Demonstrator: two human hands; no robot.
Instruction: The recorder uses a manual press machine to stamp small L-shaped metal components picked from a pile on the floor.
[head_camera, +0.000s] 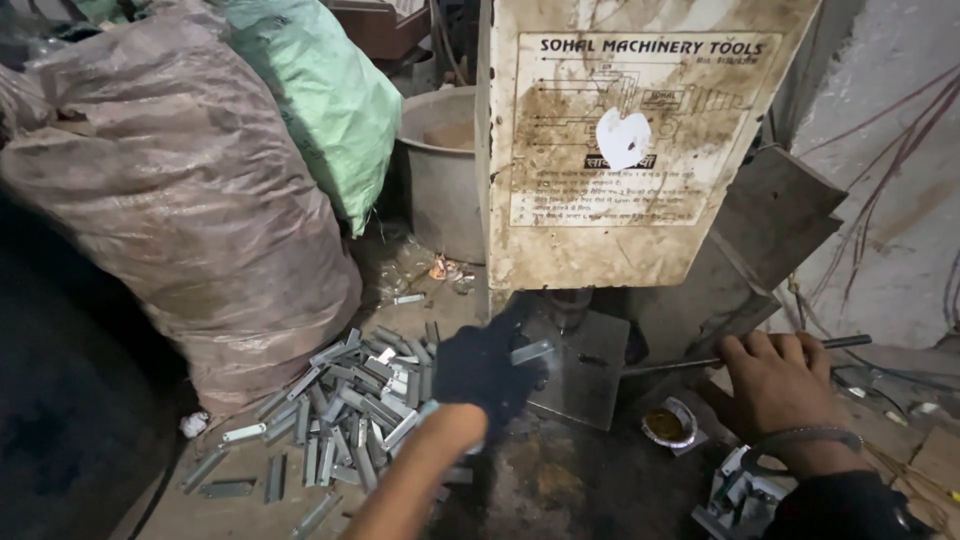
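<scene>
Down at the press, the left hand (478, 368) wears a dark glove and reaches forward from a bare forearm that enters from the lower edge, wrist nearly straight, fingers curled with the grip clamped on a small grey metal strip (531, 351). That strip sticks out from the fingertips toward the right and lies just over the near edge of the flat steel plate (585, 385) under the machine's ram (568, 305). Just behind and to the left of this grip a loose heap of similar metal pieces (350, 400) is spread on the dirty table (250, 510), some of them scattered nearer the camera. Well apart to the right, the bare right hand (775, 385) lies palm down, knuckles up, fingers folded with its grip closed around a thin dark rod (740, 355) that runs sideways, from beyond the fingers on the right toward the steel plate on the left. A metal bangle (800, 437) circles that wrist above a dark sleeve. Between the two grips, nearer the right one, sits a small round tin (668, 425) with a yellowish inside. Below the right wrist lie a few more bright metal parts (740, 495). Above both hands hangs the machine's stained cream panel (630, 140), and far left of the gloved grip lean a brown sack (170, 190) and a green sack (325, 90), with a grey tub (445, 170) behind.
</scene>
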